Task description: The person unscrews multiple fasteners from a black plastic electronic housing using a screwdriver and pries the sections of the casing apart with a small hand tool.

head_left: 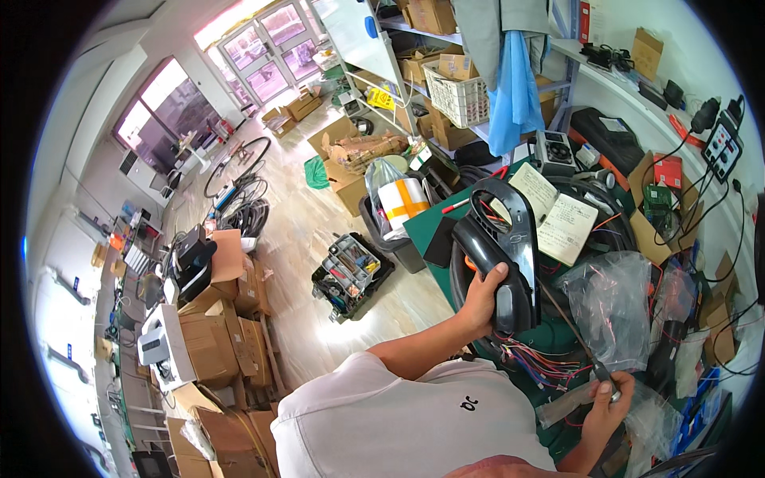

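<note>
One hand, left (482, 303), gripped black housing (516, 309) above green table (422, 227); thumb pressed on its side, other fingers mostly hidden, spread could not be told. Wires (542, 362) lay below, best left clear of tip. Driver (601, 371) slanted up, tip near housing's right edge, contact unclear. Right hand (607, 414) pinched its handle between thumb and curled fingers. Good work called for firm brace, straight shaft, light pressure, left fingers outside slip path.
</note>
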Motion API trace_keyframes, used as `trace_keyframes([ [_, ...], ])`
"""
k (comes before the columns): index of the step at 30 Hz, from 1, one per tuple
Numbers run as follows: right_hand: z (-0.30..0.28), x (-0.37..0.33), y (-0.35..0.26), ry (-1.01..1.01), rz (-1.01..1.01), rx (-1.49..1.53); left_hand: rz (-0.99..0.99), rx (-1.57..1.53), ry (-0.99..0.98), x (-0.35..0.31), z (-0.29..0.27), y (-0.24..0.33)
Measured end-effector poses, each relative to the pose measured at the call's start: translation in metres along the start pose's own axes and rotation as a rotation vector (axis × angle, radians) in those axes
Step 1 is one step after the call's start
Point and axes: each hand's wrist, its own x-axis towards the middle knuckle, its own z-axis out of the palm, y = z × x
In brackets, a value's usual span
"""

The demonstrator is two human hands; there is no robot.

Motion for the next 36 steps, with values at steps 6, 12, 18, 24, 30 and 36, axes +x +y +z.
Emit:
trace_keyframes([
  [6, -0.025, 0.0, 0.012, -0.125, 0.243, -0.206, 0.035, 0.01, -0.006, 0.0, -0.005, -0.004],
  [12, -0.009, -0.006, -0.001, -0.004, -0.089, -0.133, -0.093, -0.026, -0.018, 0.009, -0.018, -0.018],
  [18, -0.022, -0.013, -0.004, -0.018, 0.127, -0.213, -0.054, 0.061, -0.095, 0.006, -0.007, -0.03],
  [24, -0.03, -0.025, 0.002, 0.006, 0.009, -0.106, -0.092, 0.103, -0.16, 0.004, 0.013, -0.039],
  [30, -0.039, -0.028, -0.006, -0.075, 0.259, -0.282, -0.102, 0.15, -0.137, 0.008, 0.013, -0.039],
  [36, -0.028, -0.026, -0.002, 0.103, 0.035, -0.119, -0.11, 0.146, -0.173, 0.008, 0.023, -0.039],
])
